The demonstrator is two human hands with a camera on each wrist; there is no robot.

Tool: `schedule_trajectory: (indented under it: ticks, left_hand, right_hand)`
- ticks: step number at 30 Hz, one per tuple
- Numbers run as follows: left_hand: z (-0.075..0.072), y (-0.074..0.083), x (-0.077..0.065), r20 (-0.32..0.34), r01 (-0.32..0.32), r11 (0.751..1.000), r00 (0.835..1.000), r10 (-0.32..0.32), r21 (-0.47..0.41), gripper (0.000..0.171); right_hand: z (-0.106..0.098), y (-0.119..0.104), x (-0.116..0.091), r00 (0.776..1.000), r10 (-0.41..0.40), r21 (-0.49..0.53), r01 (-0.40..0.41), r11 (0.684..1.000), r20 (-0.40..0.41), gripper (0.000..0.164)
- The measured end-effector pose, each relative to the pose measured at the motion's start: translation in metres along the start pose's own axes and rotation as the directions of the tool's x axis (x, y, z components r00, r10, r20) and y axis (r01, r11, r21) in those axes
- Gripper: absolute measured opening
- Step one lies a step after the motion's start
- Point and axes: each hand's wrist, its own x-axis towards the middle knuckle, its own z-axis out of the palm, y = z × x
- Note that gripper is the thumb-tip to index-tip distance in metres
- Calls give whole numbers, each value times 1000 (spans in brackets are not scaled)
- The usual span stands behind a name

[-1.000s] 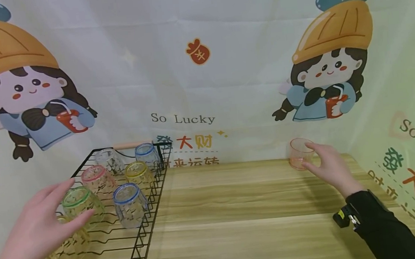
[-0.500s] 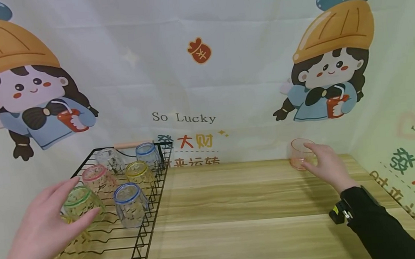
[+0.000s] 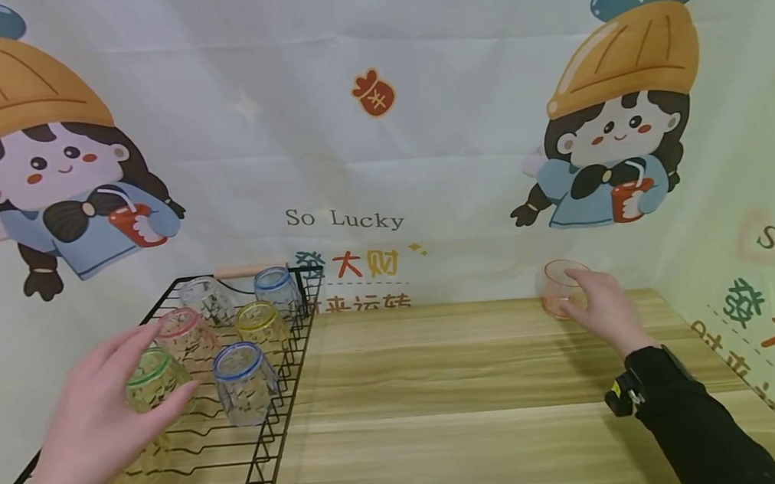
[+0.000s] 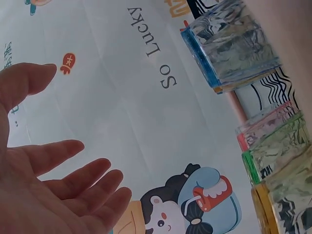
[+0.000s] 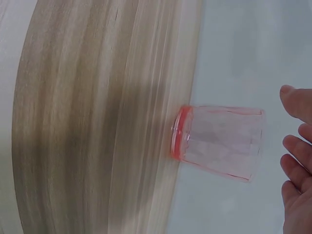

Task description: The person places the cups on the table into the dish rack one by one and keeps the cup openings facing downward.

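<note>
My left hand [image 3: 101, 409] hovers over the near left of a black wire rack [image 3: 269, 467], fingers spread and nothing in them. Closest to it are a green-based glass [image 3: 157, 373] and a yellow glass [image 3: 144, 467], partly hidden behind the hand. In the left wrist view the palm and fingers [image 4: 73, 195] lie apart from the glasses. At the back right, a clear pink glass [image 3: 559, 300] stands upright on the table. My right hand [image 3: 608, 311] is at its rim; the right wrist view shows relaxed fingers [image 5: 297, 151] and a gap to the glass [image 5: 219, 141].
Upside down on the rack stand a pink glass [image 3: 188, 336], a colourless glass [image 3: 206, 300], another yellow glass [image 3: 264, 330] and two blue-based glasses, one near [image 3: 246, 385] and one far [image 3: 277, 290]. A printed cloth [image 3: 449, 152] hangs behind the wooden table [image 3: 442, 391].
My left hand has drifted right and slightly inward over the rack. The right forearm has shifted a little left, with the hand still beside the pink glass, which stays in place.
</note>
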Motion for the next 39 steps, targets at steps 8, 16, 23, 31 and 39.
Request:
schedule_trajectory:
  ticks: [8,16,23,31,39]
  left_hand:
    - [2,8,1,-33,-43,998,999,41,-52,86]
    - [7,18,0,-58,-108,991,993,103,-84,85]
    - [12,23,-1,-59,-138,987,989,134,-82,86]
    - [19,27,-2,-88,-182,980,981,175,-85,85]
    - [21,32,-3,-50,-156,983,987,152,-97,85]
  right_hand:
    - [7,0,1,1000,16,3,-16,1000,-11,51]
    - [12,3,1,1000,26,-23,-26,999,-7,51]
    - [16,4,4,1000,20,-51,-19,999,5,51]
    - [18,2,6,999,28,-74,-26,997,26,53]
    - [23,3,4,1000,-18,-153,22,988,24,47]
